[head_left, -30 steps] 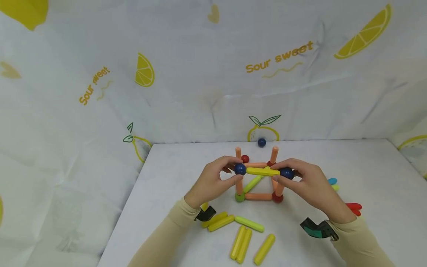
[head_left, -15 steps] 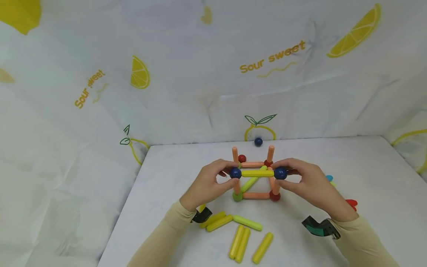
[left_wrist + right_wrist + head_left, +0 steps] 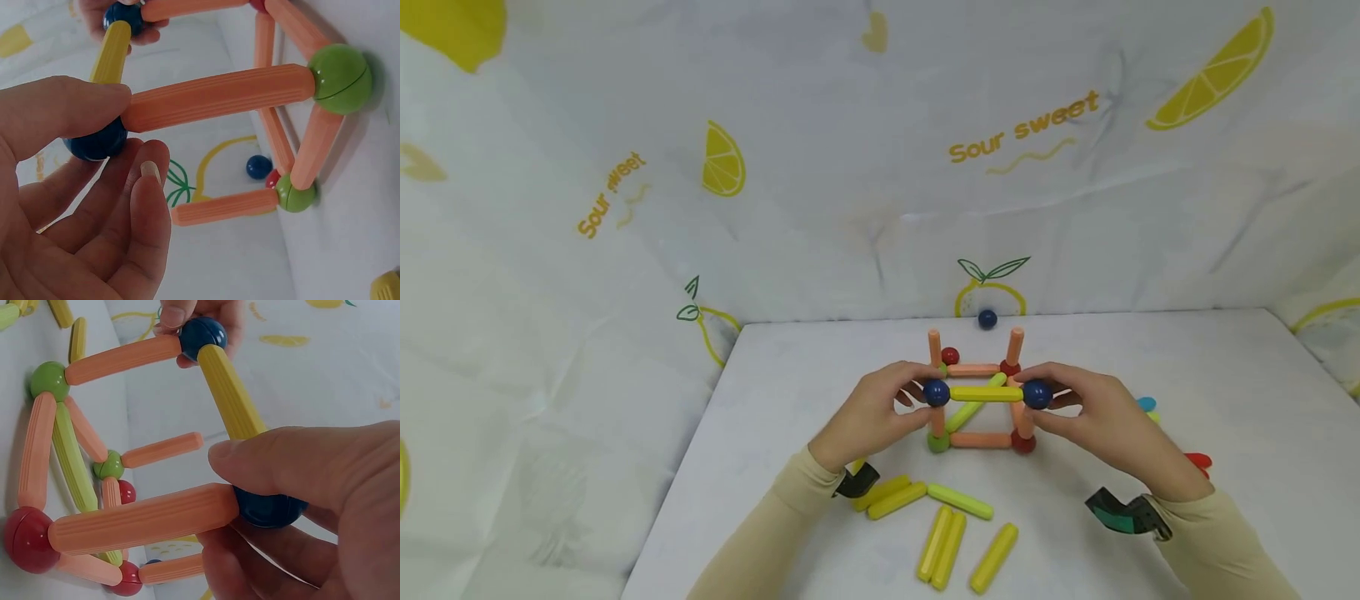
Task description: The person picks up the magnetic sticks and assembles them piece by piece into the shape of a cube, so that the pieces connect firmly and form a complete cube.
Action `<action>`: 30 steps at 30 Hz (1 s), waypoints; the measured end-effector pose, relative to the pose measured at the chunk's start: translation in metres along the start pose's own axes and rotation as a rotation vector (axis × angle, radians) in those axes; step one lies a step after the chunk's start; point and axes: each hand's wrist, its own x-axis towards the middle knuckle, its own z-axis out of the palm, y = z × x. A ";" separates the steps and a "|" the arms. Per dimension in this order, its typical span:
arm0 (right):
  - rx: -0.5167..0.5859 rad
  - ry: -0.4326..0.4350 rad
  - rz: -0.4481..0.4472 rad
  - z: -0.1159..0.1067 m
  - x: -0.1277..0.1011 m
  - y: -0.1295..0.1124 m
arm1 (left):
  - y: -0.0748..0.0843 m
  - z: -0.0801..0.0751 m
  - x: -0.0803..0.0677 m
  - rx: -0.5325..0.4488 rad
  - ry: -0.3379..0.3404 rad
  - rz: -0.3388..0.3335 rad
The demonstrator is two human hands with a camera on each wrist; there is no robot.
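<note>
1. Head view: a frame of orange sticks (image 3: 979, 440) and balls stands on the white table (image 3: 1150, 358), in front of the person.
2. The left hand (image 3: 872, 417) pinches the left blue ball (image 3: 936, 392) between thumb and fingers.
3. The right hand (image 3: 1101, 421) pinches the right blue ball (image 3: 1037, 394) the same way.
4. A yellow stick (image 3: 986, 393) lies level between the two balls, touching both, atop the front uprights.
5. Loose yellow sticks (image 3: 951, 542) lie nearer the person; a lone blue ball (image 3: 987, 318) sits at the far edge.

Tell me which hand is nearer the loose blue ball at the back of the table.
Right, narrowly. The loose blue ball lies behind the structure; the right hand is slightly closer than the left hand, both well in front of it.
</note>
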 end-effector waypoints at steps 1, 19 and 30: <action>0.000 -0.001 0.001 0.000 0.000 0.000 | 0.001 0.000 0.000 0.007 -0.003 0.000; 0.022 -0.012 0.021 0.004 0.001 -0.004 | -0.002 0.002 0.002 -0.011 -0.032 -0.039; 0.022 0.023 0.026 -0.008 -0.002 0.005 | -0.006 -0.016 -0.009 0.087 -0.001 -0.124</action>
